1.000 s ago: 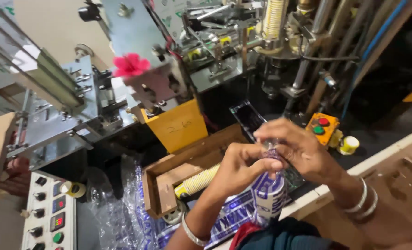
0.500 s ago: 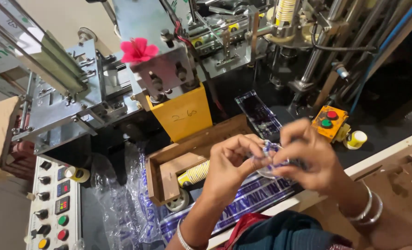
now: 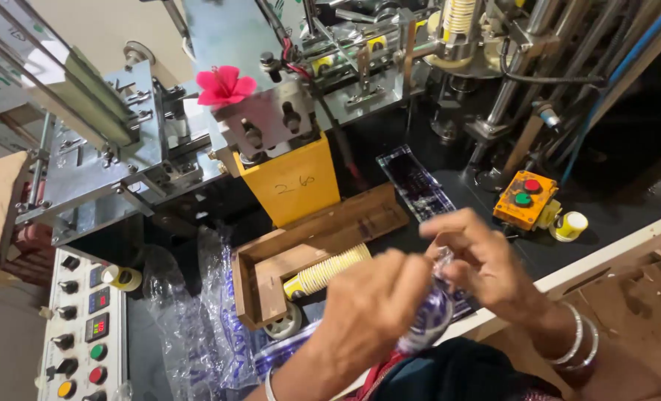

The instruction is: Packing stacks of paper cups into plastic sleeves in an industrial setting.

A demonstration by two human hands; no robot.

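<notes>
Both hands working a clear plastic sleeve at the near edge of the machine.

The left hand [image 3: 375, 301] is curled around the clear plastic sleeve [image 3: 431, 319], which is printed in blue and white and looks stuffed with something I cannot make out. The right hand [image 3: 479, 260], bangles on its wrist, pinches the sleeve's crinkled top end between its fingertips, so the two hands almost touch. The sleeve sits low in the scene, near the person, over the dark worktop [image 3: 627, 200]. Just left of the hands lies a stack of paper cups [image 3: 327, 271] on its side in a wooden tray [image 3: 271, 256]. Farther right sits an orange switch box [image 3: 523, 199] with a red and a green button. Far left, a pink flower [image 3: 223, 85] rests on the machine.
</notes>
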